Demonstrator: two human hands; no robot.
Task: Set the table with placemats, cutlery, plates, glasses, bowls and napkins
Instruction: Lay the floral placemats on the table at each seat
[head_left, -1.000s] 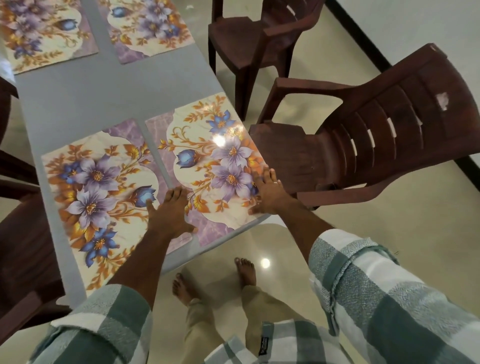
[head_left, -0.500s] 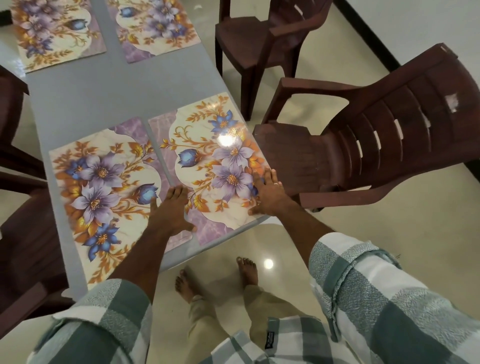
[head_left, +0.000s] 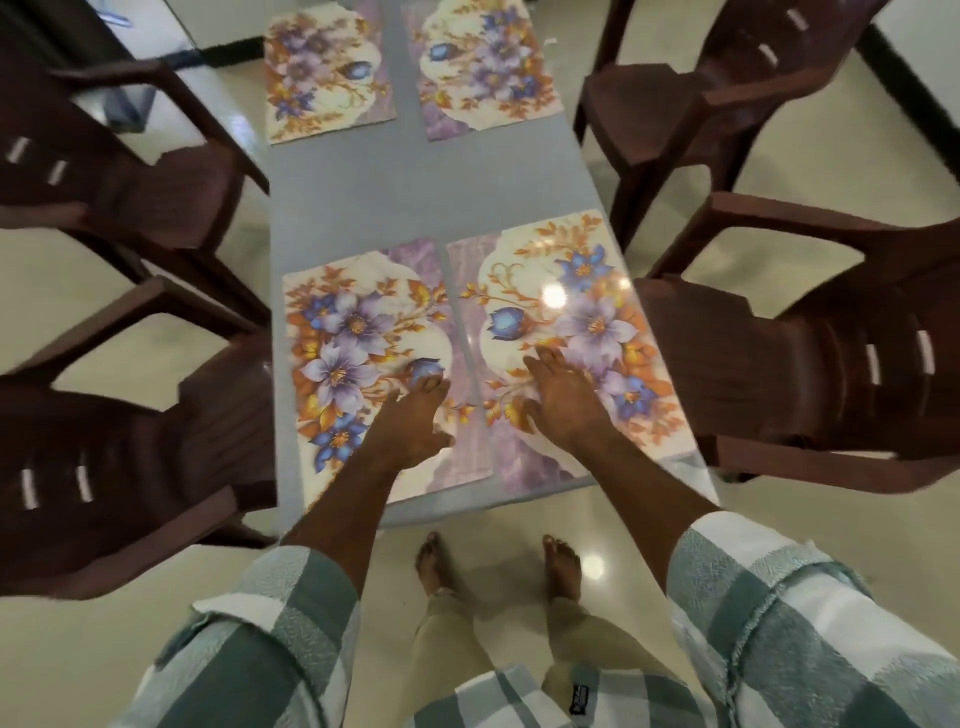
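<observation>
Several floral placemats lie flat on the grey table (head_left: 374, 197). The near left placemat (head_left: 353, 353) and the near right placemat (head_left: 587, 291) sit side by side at the table's near end. My left hand (head_left: 415, 421) rests flat on the left mat's inner edge, fingers straight. Palm down, my right hand (head_left: 561, 400) lies on the near right mat. Two more mats, the far left placemat (head_left: 327, 67) and the far right placemat (head_left: 488, 67), lie at the table's far end. No cutlery, plates, glasses, bowls or napkins are in view.
Dark brown plastic chairs flank the table: two on the left (head_left: 130, 405) (head_left: 119, 171) and two on the right (head_left: 810, 364) (head_left: 727, 78). My bare feet (head_left: 498, 566) stand on the glossy cream floor at the table's near end.
The view has swung so the table now runs straight ahead. My right hand slid from the right mat's outer corner toward its middle. My left hand stays on the left mat.
</observation>
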